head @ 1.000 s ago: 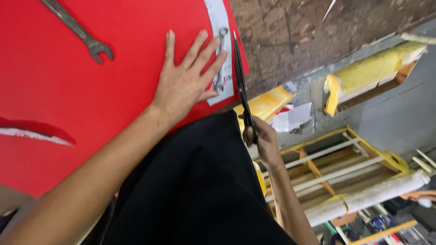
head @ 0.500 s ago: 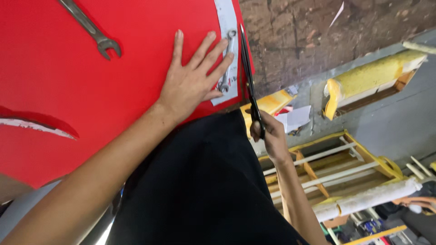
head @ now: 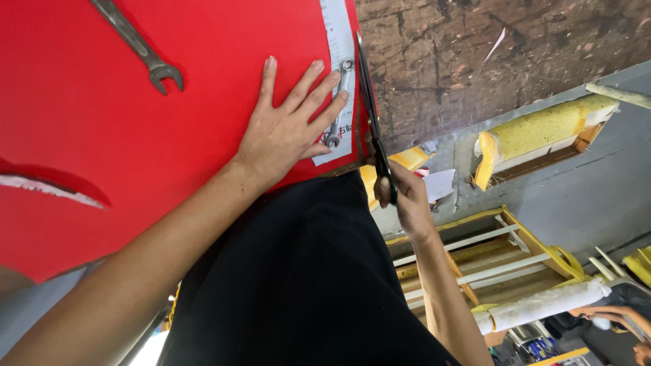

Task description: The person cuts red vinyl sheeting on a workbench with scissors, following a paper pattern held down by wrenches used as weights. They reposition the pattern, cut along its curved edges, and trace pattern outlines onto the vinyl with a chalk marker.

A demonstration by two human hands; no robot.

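A red sheet fills most of the view, lying flat over a work surface, with a dark brick floor beyond its right edge. Along that edge runs a white strip of printed paper, its long axis parallel to the edge and pointing away from the person. The left hand lies flat on the sheet, fingers spread, fingertips reaching onto the strip; it clasps nothing, it only presses down. Under those fingertips lies a small ring spanner, which runs along the strip too. The scissors stand just right of the strip, blades long and dark, their axis in line with the sheet's edge and their tip pointing away from the body. The right hand is closed on the scissors' handles, below the sheet's near corner, so the blades lead out from the grip straight along the strip. The blades look nearly together, though how far they gape cannot be told. The right hand is thus the nearer to the cut line; the left sits just beside it. A larger open spanner lies well apart, up on the sheet's far part.
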